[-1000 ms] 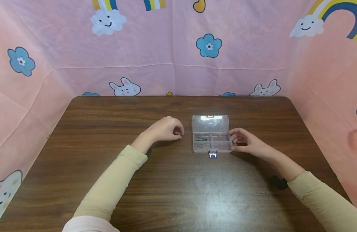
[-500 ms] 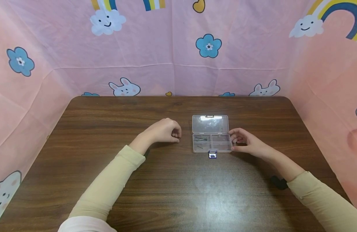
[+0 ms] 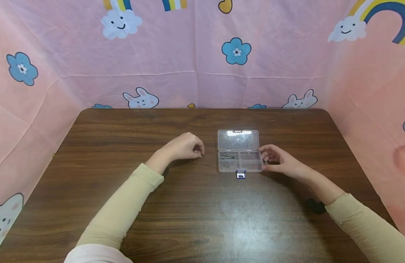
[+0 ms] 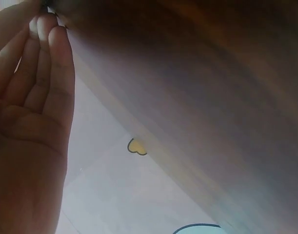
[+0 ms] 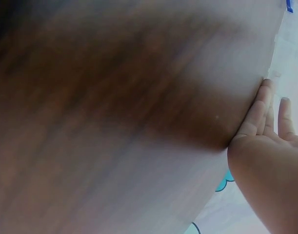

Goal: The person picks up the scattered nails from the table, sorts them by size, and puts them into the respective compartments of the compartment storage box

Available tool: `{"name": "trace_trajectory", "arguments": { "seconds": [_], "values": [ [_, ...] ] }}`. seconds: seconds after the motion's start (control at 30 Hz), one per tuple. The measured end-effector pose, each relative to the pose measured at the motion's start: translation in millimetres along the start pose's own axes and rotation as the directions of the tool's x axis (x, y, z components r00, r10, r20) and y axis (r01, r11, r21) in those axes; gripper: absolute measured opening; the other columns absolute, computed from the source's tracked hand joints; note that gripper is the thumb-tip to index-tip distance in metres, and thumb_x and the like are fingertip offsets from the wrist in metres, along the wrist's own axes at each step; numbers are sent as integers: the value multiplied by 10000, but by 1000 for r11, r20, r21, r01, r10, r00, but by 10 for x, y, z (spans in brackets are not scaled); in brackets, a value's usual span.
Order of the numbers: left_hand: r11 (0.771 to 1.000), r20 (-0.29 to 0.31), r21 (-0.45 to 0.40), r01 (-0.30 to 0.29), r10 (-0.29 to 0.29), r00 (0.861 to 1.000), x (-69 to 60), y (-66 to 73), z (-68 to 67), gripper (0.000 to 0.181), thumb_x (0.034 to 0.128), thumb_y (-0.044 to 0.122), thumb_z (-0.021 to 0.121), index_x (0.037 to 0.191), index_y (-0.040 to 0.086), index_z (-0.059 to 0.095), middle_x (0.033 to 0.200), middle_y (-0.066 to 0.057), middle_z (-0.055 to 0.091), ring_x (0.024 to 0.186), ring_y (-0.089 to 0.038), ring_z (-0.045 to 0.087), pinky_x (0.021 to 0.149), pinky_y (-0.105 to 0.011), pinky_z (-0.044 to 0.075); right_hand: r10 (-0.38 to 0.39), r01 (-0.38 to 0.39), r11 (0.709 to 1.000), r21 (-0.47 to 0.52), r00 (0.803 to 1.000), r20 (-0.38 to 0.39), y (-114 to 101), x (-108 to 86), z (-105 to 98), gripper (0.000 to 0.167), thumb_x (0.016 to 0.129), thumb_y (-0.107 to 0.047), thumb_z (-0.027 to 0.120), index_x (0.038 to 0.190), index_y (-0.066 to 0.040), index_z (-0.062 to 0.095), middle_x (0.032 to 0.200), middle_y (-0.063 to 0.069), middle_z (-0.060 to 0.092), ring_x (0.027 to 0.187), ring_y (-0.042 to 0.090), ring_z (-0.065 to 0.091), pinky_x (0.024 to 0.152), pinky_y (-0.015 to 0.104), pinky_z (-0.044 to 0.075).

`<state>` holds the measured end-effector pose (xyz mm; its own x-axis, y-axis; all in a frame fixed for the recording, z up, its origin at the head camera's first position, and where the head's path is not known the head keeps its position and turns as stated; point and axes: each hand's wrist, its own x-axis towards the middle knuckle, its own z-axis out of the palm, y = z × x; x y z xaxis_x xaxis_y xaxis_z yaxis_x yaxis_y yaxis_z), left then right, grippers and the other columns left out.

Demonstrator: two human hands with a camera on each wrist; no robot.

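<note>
A clear plastic compartment box [image 3: 250, 166] sits on the table with its lid [image 3: 238, 141] folded back. Several thin dark pin-like pieces [image 3: 227, 157] lie in its back left compartment, and a small one [image 3: 226, 166] in the front left. My right hand [image 3: 282, 161] holds the box's right side, thumb at the front and fingers at the back corner. Left of the box, my left hand [image 3: 186, 147] is low over the table, fingers bent down. In the left wrist view the left fingertips [image 4: 59, 36] come together at the top edge; whether something is between them cannot be made out.
The brown wooden table [image 3: 189, 204] extends on all sides of the box. A pink printed cloth [image 3: 176, 54] hangs behind it and at both sides. The blue-edged latch [image 3: 241, 174] sticks out at the box's front. A dark band [image 3: 315, 205] is at the right wrist.
My left hand has drawn slightly left, away from the box, dipping and then rising a little. My right hand and the box stay in place.
</note>
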<state>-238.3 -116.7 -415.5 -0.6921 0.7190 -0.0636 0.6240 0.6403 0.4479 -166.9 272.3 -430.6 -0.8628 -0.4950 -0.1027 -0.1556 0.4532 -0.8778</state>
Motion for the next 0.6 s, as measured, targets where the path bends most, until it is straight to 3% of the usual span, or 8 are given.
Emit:
{"name": "trace_trajectory", "arguments": {
  "seconds": [0.4,0.6],
  "values": [
    [1000,34,0,3,-3,999,27,30,8,221,843,-35,627,839,144,757,763,39,684,680,-85,495,668,-243,416,6,-6,1000,-4,1000,2,-10,-2,-5,537,961,0,731,1434,61,485,1216,208,615,1077,127,591,982,145,475],
    [1000,6,13,-26,26,1000,59,53,24,228,831,-36,615,821,154,741,745,56,655,690,-84,498,676,-246,419,-9,9,1000,-2,1000,3,-45,-11,1,525,968,-7,725,1431,62,486,1210,193,620,1085,136,589,988,159,477]
  ]
}}
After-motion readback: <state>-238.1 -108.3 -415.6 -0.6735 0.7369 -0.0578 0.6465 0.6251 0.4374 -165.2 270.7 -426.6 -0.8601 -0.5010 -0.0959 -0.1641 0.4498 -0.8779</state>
